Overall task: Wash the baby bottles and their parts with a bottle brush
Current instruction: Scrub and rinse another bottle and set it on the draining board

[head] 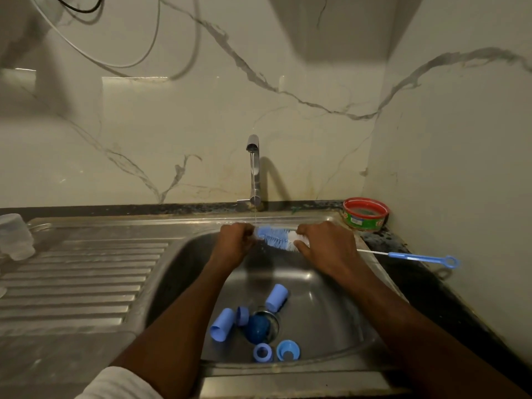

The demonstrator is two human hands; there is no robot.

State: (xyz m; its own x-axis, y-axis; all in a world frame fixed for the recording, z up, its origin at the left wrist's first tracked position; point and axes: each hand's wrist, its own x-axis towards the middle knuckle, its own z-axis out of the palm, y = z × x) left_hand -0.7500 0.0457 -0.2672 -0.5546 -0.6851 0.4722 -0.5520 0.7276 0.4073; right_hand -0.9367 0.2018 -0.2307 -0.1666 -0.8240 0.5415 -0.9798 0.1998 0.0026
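Bottle brush [277, 239]: blue and white bristle head held crosswise over the back of the sink basin, right under the thin stream from the tap [254, 168]; its wire and blue handle [423, 258] stick out to the right over the counter edge.
Left hand [234, 240]: curled around the tip end of the bristles, pinching it.
Right hand [325, 243]: fingers wrapped over the bristles at the handle end, gripping the brush there.
Bottle parts: two pale blue caps [221, 323] [277, 297], a small collar [242, 315], two rings [262, 352] [288, 350] and a dark blue dome [257, 329] lie loose near the drain on the basin floor, well below the hands.
Bottle [14, 236]: clear, on the draining board at far left, apart from the rest.
Sink [184, 286]: steel, wet.
Red tub [365, 213]: on the counter in the back right corner.
Step in hand: likely rinsing or wetting the brush itself, not yet scrubbing a part.
Next move: one hand would need to let go and pick up a part from the basin, the other shifting back to the handle.
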